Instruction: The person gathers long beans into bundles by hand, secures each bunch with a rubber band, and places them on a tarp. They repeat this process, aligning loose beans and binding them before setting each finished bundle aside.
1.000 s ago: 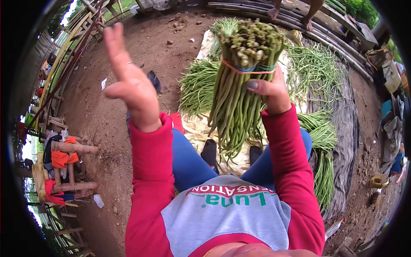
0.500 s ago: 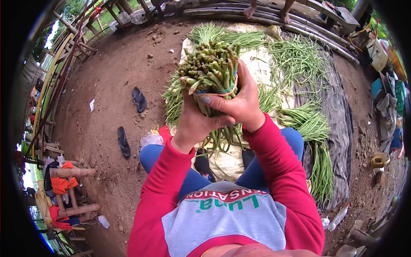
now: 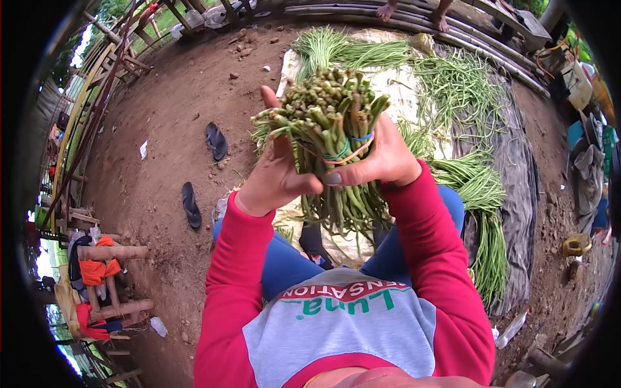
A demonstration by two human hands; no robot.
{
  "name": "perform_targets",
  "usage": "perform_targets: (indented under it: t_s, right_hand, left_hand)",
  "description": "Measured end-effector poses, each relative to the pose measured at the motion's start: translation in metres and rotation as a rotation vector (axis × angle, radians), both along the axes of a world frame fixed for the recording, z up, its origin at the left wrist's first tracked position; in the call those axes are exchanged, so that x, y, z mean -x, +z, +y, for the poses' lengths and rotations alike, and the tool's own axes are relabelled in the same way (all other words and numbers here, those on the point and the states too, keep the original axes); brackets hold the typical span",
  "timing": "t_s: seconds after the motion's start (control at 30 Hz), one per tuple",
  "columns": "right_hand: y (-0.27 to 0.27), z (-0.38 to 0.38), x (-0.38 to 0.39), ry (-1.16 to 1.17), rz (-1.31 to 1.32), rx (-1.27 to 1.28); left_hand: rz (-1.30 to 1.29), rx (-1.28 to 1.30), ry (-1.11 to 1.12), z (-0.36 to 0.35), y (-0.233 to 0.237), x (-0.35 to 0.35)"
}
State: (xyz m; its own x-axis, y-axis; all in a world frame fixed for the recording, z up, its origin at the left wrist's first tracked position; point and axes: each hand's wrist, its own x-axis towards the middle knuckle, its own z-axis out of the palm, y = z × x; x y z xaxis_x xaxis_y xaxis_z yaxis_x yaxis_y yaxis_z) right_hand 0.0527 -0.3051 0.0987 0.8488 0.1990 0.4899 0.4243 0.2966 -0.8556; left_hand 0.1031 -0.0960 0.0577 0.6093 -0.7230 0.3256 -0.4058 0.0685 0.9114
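A thick bundle of green long beans (image 3: 336,139) is held up in front of me, stem ends toward the camera and the pods hanging below. Coloured rubber bands (image 3: 346,154), blue, green and pinkish, circle it near the top. My left hand (image 3: 278,178) cups its left side; one fingertip shows past the stems and the other fingers are mostly hidden. Around the right side wraps my right hand (image 3: 381,158), its thumb pressed across the front just under the bands.
More long beans lie in piles on a pale sheet (image 3: 381,84) and a dark sheet (image 3: 517,226). Two black flip-flops (image 3: 216,141) rest on the dirt at left. Another person's bare feet (image 3: 386,11) stand on bamboo poles (image 3: 491,55) at the back. A wooden frame (image 3: 113,252) holds clothes.
The bundle has turned and tilted, showing more of its front and hanging pods. My left hand has spread wider at its left side, and its thumb has shifted left.
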Motion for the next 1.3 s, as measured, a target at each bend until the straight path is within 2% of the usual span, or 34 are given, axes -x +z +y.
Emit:
perform_targets:
  t_s: [0.07,0.13,0.17,0.23,0.3,0.33,0.37,0.43,0.5,0.57,0.63,0.7,0.73,0.77,0.83,0.87,0.9,0.97,1.0,1.03,1.1,1.17,1.2,1.3]
  right_hand:
    - [0.001,-0.016,0.001,0.008,0.028,-0.082]
    - [-0.003,-0.038,-0.002,0.079,0.066,-0.306]
    - [-0.009,-0.052,-0.006,0.104,0.072,-0.382]
    - [-0.026,-0.051,-0.013,0.189,0.105,-0.468]
    - [-0.038,-0.008,-0.025,0.232,0.131,-0.448]
    - [-0.024,0.015,-0.006,0.077,0.02,-0.287]
    - [-0.026,0.005,-0.01,0.101,0.028,-0.233]
    - [-0.01,0.001,-0.01,0.03,0.196,-0.189]
    - [-0.008,0.001,-0.014,-0.084,0.187,-0.183]
    - [-0.017,-0.003,-0.024,-0.171,0.165,-0.147]
    - [-0.024,-0.005,-0.03,-0.235,0.131,-0.069]
    - [-0.027,-0.004,-0.03,-0.285,0.104,0.02]
    - [-0.024,-0.004,-0.03,-0.276,0.087,0.031]
    - [-0.021,-0.005,-0.029,-0.264,0.072,0.044]
    - [-0.021,-0.002,-0.03,-0.291,0.082,0.073]
    - [-0.021,0.001,-0.028,-0.323,0.113,0.014]
    - [-0.022,0.006,-0.028,-0.35,0.145,-0.049]
    - [-0.028,0.016,-0.029,-0.38,0.093,-0.009]
    - [-0.032,0.02,-0.029,-0.424,0.041,0.039]
    - [-0.034,0.025,-0.027,-0.466,-0.003,0.093]
    - [-0.035,0.038,-0.026,-0.558,-0.208,0.273]
    - [-0.027,0.035,-0.02,-0.37,-0.32,0.356]
    - [-0.021,0.031,-0.019,-0.233,-0.345,0.317]
    - [-0.006,0.052,-0.014,0.382,-0.028,-0.637]
  left_hand:
    - [-0.449,0.446,0.371,-0.003,0.029,-0.012]
    - [-0.321,0.648,0.74,0.033,0.072,0.002]
    - [-0.326,0.779,0.883,0.051,0.083,0.003]
    - [-0.418,1.037,1.374,0.043,0.083,0.005]
    - [-0.547,1.003,0.864,-0.048,0.055,0.003]
    - [-0.581,0.916,0.729,-0.076,0.034,0.003]
    - [-0.612,0.826,0.594,-0.09,0.02,0.002]
    - [-0.377,0.714,0.539,-0.085,0.019,-0.008]
    - [-0.231,0.584,0.371,-0.071,0.012,-0.015]
    - [-0.435,0.133,0.364,-0.049,0.007,-0.016]
    - [-0.387,0.169,0.283,-0.054,-0.008,-0.009]
    - [-0.049,0.027,0.219,-0.052,-0.015,-0.008]
    - [-0.106,-0.057,0.158,-0.044,-0.013,-0.022]
    - [-0.1,-0.054,0.159,-0.045,-0.014,-0.025]
    - [0.246,0.133,0.008,-0.045,-0.014,-0.027]
    - [0.202,0.211,0.095,-0.046,-0.045,-0.028]
    - [0.203,0.206,0.104,-0.052,-0.05,-0.014]
    - [0.366,0.511,0.106,-0.067,-0.059,0.021]
    - [0.245,0.525,0.149,-0.07,-0.07,0.023]
    - [0.057,0.242,0.151,-0.06,-0.077,0.013]
    - [-0.221,-0.052,0.307,-0.05,-0.086,0.011]
    - [-0.426,-0.054,0.417,-0.04,-0.083,0.009]
    - [-0.548,-0.031,0.467,-0.032,-0.071,0.007]
    - [-0.953,0.014,0.615,-0.003,-0.015,0.006]
